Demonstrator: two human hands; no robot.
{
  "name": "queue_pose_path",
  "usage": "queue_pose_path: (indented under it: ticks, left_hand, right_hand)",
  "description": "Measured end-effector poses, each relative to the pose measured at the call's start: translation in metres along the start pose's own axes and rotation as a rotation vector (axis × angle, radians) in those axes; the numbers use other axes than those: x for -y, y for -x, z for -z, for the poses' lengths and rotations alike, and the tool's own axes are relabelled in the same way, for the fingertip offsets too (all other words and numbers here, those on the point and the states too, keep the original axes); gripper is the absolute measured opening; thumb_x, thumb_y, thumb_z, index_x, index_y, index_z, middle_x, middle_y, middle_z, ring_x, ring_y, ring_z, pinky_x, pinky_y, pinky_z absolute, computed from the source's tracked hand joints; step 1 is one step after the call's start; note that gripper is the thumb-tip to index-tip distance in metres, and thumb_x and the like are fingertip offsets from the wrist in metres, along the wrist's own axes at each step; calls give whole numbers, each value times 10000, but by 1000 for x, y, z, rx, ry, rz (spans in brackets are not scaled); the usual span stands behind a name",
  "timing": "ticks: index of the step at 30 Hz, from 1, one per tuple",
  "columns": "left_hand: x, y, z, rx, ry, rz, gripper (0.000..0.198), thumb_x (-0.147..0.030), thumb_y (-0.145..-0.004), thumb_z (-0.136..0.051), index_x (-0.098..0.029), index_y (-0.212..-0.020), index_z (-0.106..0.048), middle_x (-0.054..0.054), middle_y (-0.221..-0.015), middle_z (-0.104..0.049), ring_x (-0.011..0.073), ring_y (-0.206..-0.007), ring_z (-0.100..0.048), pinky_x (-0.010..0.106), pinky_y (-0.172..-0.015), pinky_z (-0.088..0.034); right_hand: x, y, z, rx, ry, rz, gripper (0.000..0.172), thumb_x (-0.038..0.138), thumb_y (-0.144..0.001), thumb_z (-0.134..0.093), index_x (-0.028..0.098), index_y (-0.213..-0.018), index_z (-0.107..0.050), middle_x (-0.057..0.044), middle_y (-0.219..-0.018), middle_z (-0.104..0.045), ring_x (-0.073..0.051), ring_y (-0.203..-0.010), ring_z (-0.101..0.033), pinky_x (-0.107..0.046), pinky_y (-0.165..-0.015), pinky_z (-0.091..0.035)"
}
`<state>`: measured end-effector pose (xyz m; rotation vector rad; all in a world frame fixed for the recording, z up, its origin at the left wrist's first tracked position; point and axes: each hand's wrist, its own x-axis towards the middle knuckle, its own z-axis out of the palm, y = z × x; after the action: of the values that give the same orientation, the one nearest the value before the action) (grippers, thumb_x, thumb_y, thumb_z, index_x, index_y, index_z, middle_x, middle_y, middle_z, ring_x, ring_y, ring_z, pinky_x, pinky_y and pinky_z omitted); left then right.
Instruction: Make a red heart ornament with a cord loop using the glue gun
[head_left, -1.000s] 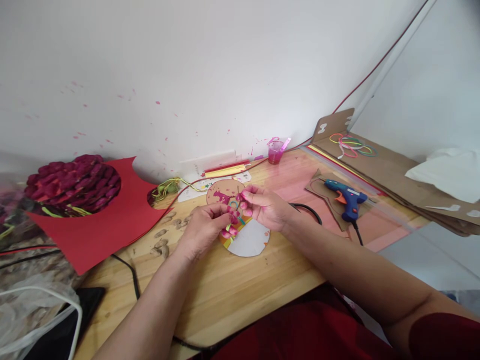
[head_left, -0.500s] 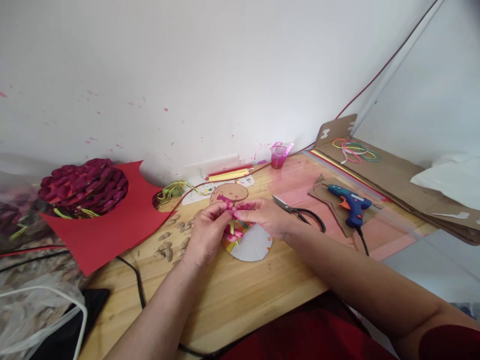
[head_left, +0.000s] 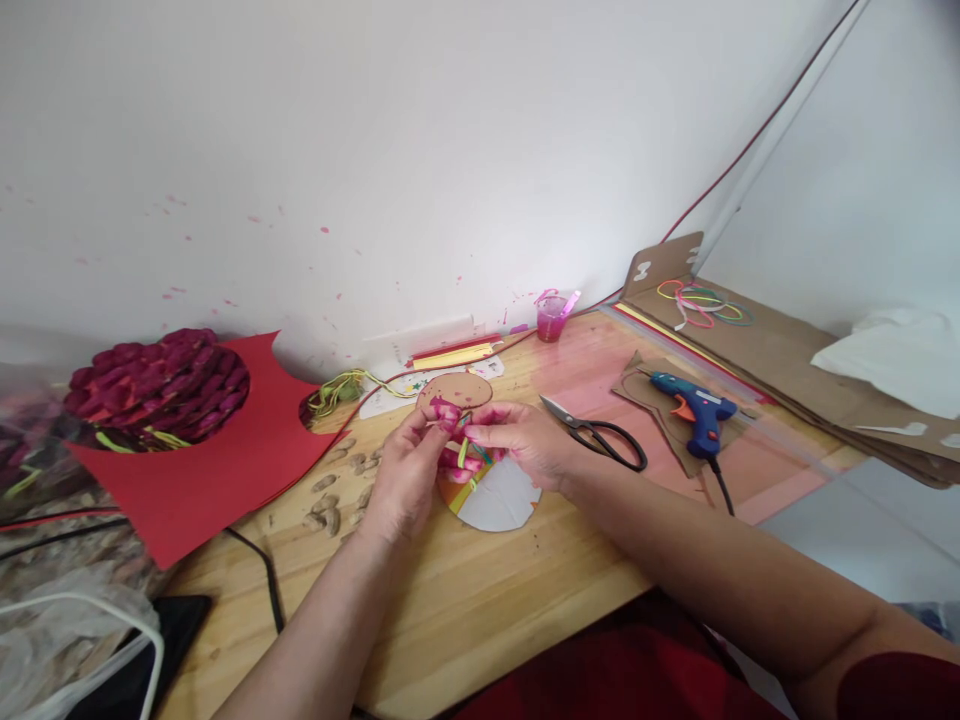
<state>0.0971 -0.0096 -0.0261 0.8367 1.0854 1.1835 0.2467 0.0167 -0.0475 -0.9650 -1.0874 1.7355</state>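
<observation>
My left hand (head_left: pixel 411 452) and my right hand (head_left: pixel 517 437) meet at the middle of the table, fingers pinched and tips stained pink. Between them is yellow-green yarn (head_left: pixel 463 452), its lower end hanging down. Whatever else the fingertips cover is too small to make out. Just below the hands lies a round cardboard disc (head_left: pixel 499 500), pale grey with a yellow and orange part. Behind them is a brown cardboard oval (head_left: pixel 469 388) with pink paint on it. Black-handled scissors (head_left: pixel 600 435) rest open to the right of my right hand.
Peanuts (head_left: pixel 326 510) lie left of my left hand. A red sheet (head_left: pixel 217 490) and a magenta-painted peanut piece (head_left: pixel 157 385) are farther left. At the back stands a cup of pink paint (head_left: pixel 551 318). To the right, a blue glue gun (head_left: pixel 697 410) lies on cardboard, its cord trailing forward.
The view has shifted slightly, moving the table's things a little left. My hands stay together, with the fingertips slightly farther apart and more of the yarn showing.
</observation>
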Motion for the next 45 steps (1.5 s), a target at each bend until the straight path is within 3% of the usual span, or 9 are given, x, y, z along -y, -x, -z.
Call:
queue_pose_path:
  ticks: [4, 8, 16, 23, 27, 31, 34, 41, 45]
  left_hand:
    - [0, 1, 0, -2, 14, 48, 480, -502, -572, -873, -142, -822, -678, -2, -620, -667, 111, -463, -611, 199, -435, -495]
    - [2, 1, 3, 34, -26, 59, 472, -499, -560, -891, -123, -793, -727, 25, -654, -681, 100, -495, -600, 189, -455, -481]
    - [9, 1, 9, 166, -179, -34, 340, -472, -732, -788, -140, -789, -737, 5, -624, -625, 85, -494, -520, 194, -467, -403]
    - [7, 4, 7, 218, -500, -185, 289, -406, -889, -590, -180, -713, -625, -29, -603, -524, 98, -506, -433, 229, -488, -335]
    - [7, 4, 7, 276, -549, -225, 262, -371, -931, -529, -195, -744, -582, -34, -626, -492, 111, -549, -414, 237, -522, -320]
    - [11, 3, 10, 324, -508, -201, 242, -367, -945, -503, -196, -793, -581, -34, -640, -485, 115, -563, -393, 241, -528, -306]
    - [15, 2, 11, 345, -482, -153, 248, -374, -945, -499, -197, -781, -555, -29, -644, -511, 115, -570, -410, 236, -530, -314]
    - [17, 1, 10, 397, -418, -12, 231, -378, -921, -499, -208, -766, -515, -36, -619, -527, 93, -482, -401, 202, -425, -292]
    - [18, -2, 12, 400, -465, 23, 215, -346, -886, -511, -201, -730, -540, -24, -613, -545, 100, -457, -443, 207, -391, -343]
  right_hand:
    - [0, 0, 0, 2, -16, 34, 319, 398, -604, -872, 174, -726, -680, 37, -632, -596, -94, -560, -447, -281, -582, -282]
    - [0, -2, 1, 3, -57, 53, 336, 405, -602, -877, 182, -720, -656, 24, -669, -622, -116, -597, -504, -291, -594, -320]
    - [5, -1, 4, 23, -76, 68, 351, 434, -647, -853, 186, -733, -621, 7, -752, -655, -144, -711, -576, -289, -622, -373]
    - [3, 2, -2, 53, -94, 199, 335, 387, -723, -823, 195, -736, -549, 34, -709, -619, -116, -673, -566, -285, -692, -441]
    - [6, 3, -2, 40, -120, 221, 359, 394, -715, -824, 201, -754, -525, 29, -739, -635, -103, -627, -555, -273, -638, -444]
    - [12, 4, 0, 13, -102, 240, 376, 418, -718, -817, 207, -771, -511, -2, -826, -681, -112, -614, -585, -233, -506, -397]
    - [17, 5, 3, 24, -136, 269, 399, 415, -714, -825, 218, -784, -485, -12, -849, -692, -158, -733, -663, -209, -470, -378]
    - [24, 2, 10, 37, -244, 277, 359, 354, -751, -820, 218, -808, -492, 18, -895, -706, -129, -788, -702, -240, -668, -514]
    - [25, 3, 11, 82, -235, 231, 391, 384, -730, -841, 222, -820, -496, 14, -868, -721, -138, -782, -717, -269, -722, -549]
